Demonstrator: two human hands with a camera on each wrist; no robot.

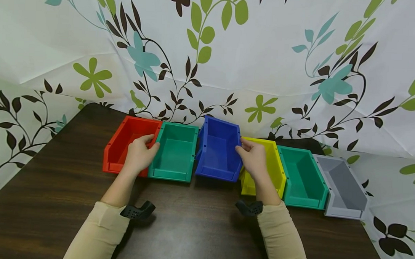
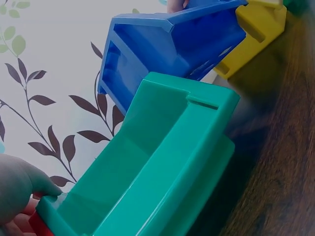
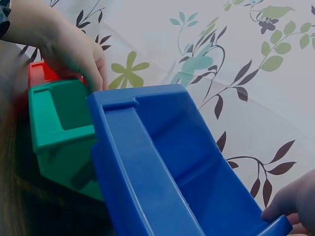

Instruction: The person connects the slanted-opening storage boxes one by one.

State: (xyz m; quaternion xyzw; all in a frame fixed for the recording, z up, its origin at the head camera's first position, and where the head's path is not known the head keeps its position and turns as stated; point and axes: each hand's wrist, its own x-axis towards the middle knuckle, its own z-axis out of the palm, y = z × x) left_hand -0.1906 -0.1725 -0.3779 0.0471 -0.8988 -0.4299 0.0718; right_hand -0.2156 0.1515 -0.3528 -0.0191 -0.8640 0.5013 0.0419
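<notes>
My left hand point(image 1: 140, 154) pinches the left rim of a green bin point(image 1: 175, 153), thumb toward the green side and fingers over the adjoining red bin point(image 1: 119, 141). In the left wrist view the thumb point(image 2: 42, 184) lies at the green rim; I cannot tell whether the red wall is gripped too. My right hand point(image 1: 254, 157) holds a blue bin point(image 1: 220, 149) by its right rim. The blue bin is tilted and looks raised between the green bin and a yellow bin point(image 1: 278, 168). The right wrist view shows the thumb point(image 3: 280, 204) on the blue bin's edge.
Right of the yellow bin stand a second green bin point(image 1: 303, 178) and a grey bin point(image 1: 344, 187), completing a row along the back of the dark wooden table point(image 1: 190, 228). A leaf-patterned cloth point(image 1: 226, 77) hangs close behind the bins.
</notes>
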